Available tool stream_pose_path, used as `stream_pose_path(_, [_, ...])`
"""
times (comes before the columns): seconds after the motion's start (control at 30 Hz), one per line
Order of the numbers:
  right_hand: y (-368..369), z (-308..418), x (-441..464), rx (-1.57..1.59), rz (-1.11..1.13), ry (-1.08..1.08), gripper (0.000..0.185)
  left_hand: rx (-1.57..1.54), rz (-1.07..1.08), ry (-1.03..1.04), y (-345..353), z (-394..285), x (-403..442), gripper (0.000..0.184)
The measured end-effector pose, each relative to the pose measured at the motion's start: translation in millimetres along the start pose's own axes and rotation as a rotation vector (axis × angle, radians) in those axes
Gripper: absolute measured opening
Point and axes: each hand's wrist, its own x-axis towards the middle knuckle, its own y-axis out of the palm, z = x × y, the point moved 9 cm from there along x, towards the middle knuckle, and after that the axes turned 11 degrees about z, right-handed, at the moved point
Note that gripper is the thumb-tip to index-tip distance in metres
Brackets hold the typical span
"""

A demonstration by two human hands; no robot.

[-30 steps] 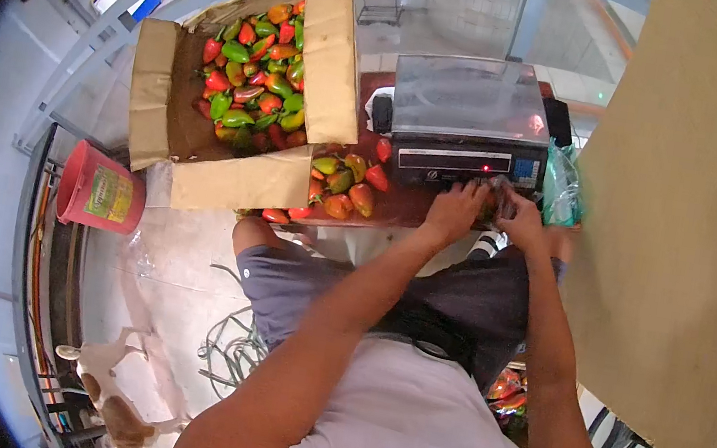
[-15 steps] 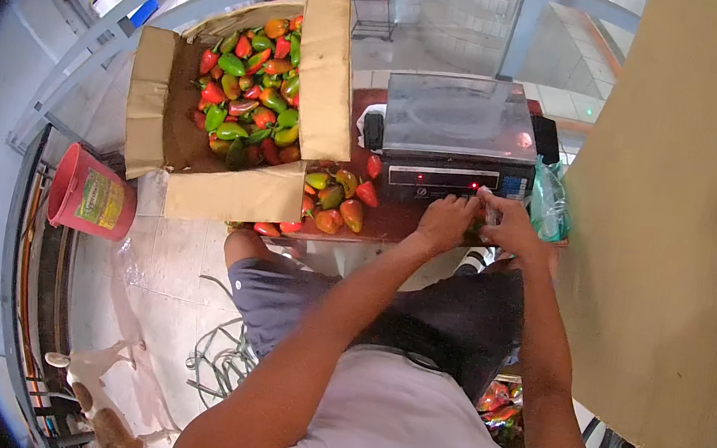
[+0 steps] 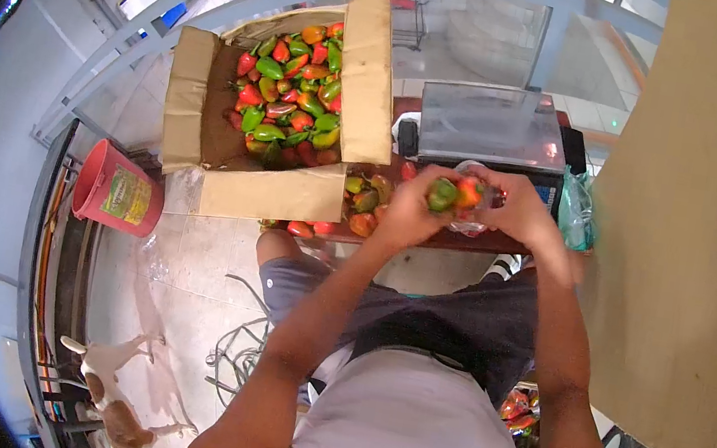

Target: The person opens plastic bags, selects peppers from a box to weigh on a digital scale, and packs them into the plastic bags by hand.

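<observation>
Blocking one scale (image 3: 491, 125) at the person's twelve o'clock, the left hand (image 3: 411, 211) grips two peppers (image 3: 442, 196), the right hand (image 3: 522, 211) plastic (image 3: 467, 228); one box (image 3: 271, 190) at eleven, one bucket (image 3: 129, 195) at ten.

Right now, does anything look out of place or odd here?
A thin greenish strap lies tangled on the pale tiled floor, looking untidy. A brown-and-white dog on that floor also seems unexpected, with loose red and green peppers on the reddish-brown table.
</observation>
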Motion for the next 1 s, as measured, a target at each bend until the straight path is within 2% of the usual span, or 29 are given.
stream_pose_path(0.07, [-13, 2, 2, -0.177, -0.014, -0.052, 0.058, 0.313, 0.282, -0.185, 27, 10, 11, 0.047])
stream_pose_path(0.1, [-7, 6, 3, -0.16, 0.036, -0.036, 0.059, 0.39, 0.345, -0.171, 39, 22, 14, 0.046])
stream_pose_path(0.13, [-3, -5, 11, -0.272, 0.049, -0.054, 0.055, 0.467, 0.407, -0.159, 50, 34, 16, 0.045])
stream_pose_path(0.2, [5, -31, 30, -0.506, 0.027, -0.097, 0.05, 0.555, 0.538, -0.192, 62, 56, 15, 0.041])
stream_pose_path(0.23, [8, -30, 33, -0.627, -0.019, -0.116, 0.049, 0.567, 0.605, -0.236, 54, 45, 18, 0.038])
stream_pose_path(0.33, [-8, -8, 22, -0.738, -0.064, -0.259, 0.064, 0.597, 0.824, -0.375, 22, 13, 15, 0.029])
stream_pose_path(0.37, [-11, 2, 23, -0.603, 0.027, -0.168, 0.06, 0.601, 0.914, -0.424, 19, 15, 6, 0.027])
stream_pose_path(0.4, [-14, 11, 22, -0.472, 0.101, -0.068, 0.057, 0.623, 0.896, -0.391, 15, 15, 6, 0.026])
stream_pose_path(0.47, [-20, -2, 34, -0.523, 0.161, -0.119, 0.053, 0.675, 0.844, -0.323, 2, 12, 10, 0.024])
stream_pose_path(0.5, [-21, -1, 38, -0.639, 0.191, -0.077, 0.052, 0.704, 0.705, -0.171, -8, -4, 18, 0.028])
stream_pose_path(0.57, [-21, -4, 38, -0.86, 0.246, 0.017, 0.051, 0.571, 0.633, -0.071, -16, -20, 19, 0.028])
stream_pose_path(0.67, [-28, 13, 30, -0.705, 0.309, 0.329, 0.052, 0.494, 0.567, 0.077, 4, -33, 13, 0.031])
stream_pose_path(0.7, [-34, 35, 28, -0.752, 0.255, 0.181, 0.053, 0.528, 0.538, 0.122, 20, -29, 6, 0.032])
stream_pose_path(0.77, [-45, 66, 13, -0.83, 0.156, -0.115, 0.055, 0.633, 0.582, 0.095, 34, -13, 14, 0.032])
stream_pose_path(0.8, [-57, 67, 10, -0.864, 0.105, -0.112, 0.057, 0.685, 0.605, 0.084, 41, -5, 17, 0.032])
stream_pose_path(0.87, [-82, 67, 4, -0.919, -0.005, -0.107, 0.062, 0.777, 0.613, -0.085, 20, -23, 46, 0.03])
stream_pose_path(0.9, [-96, 54, 10, -0.853, 0.014, -0.053, 0.065, 0.714, 0.499, 0.045, 8, -47, 55, 0.023])
stream_pose_path(1.0, [-103, 72, 19, -0.77, 0.057, 0.167, 0.066, 0.773, 0.751, -0.069, -3, -36, 66, 0.019])
